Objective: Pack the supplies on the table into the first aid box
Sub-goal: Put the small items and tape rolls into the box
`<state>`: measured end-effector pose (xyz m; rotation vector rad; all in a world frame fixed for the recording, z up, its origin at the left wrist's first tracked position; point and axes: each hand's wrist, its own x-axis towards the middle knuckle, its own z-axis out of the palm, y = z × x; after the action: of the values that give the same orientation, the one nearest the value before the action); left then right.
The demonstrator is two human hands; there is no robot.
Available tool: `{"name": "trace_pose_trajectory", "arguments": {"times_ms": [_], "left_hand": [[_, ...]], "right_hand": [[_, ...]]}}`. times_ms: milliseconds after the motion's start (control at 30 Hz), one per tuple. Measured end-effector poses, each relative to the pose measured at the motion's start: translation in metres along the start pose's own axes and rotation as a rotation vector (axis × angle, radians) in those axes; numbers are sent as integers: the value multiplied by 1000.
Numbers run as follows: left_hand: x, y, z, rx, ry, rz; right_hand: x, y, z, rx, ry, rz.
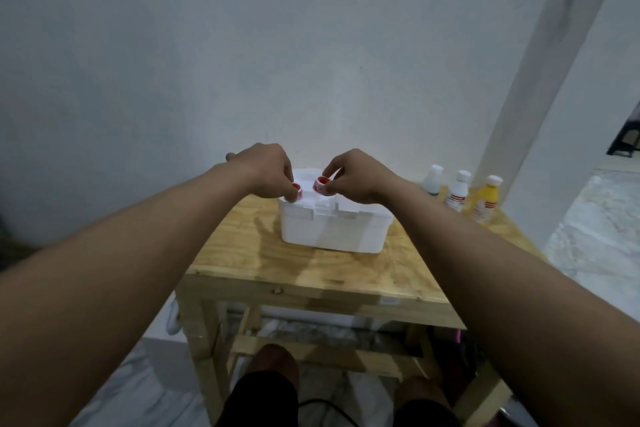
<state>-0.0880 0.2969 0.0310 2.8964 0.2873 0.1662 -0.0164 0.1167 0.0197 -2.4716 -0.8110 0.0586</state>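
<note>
White first aid box (332, 225) sits mid-bench (242, 253), lid on. Both hands over its top. Left hand (266, 170): grip pinched on a small red-and-white roll (296, 190), low at the lid's left edge. Right hand (356, 177): grip pinched on a second red-and-white roll (321, 184), tilted, just above the lid. Three bottles at the bench's far right: clear bottle (432, 180), white bottle (458, 191) with a red label band, yellow bottle (486, 198). Label text too blurred to read.

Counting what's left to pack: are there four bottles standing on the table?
No, only three bottles stand in a row on the wooden table, right of the white box.
</note>
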Motion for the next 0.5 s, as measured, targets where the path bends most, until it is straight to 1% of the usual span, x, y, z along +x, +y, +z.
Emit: {"name": "trace_pose_trajectory", "arguments": {"times_ms": [167, 333, 500], "left_hand": [[7, -1, -4, -52, -112, 18], [14, -2, -6, -41, -188, 14], [21, -6, -5, -79, -243, -20]], "right_hand": [[8, -3, 9, 53, -16, -4], [13, -6, 15, 24, -47, -5], [17, -9, 18, -1, -67, 6]]}}
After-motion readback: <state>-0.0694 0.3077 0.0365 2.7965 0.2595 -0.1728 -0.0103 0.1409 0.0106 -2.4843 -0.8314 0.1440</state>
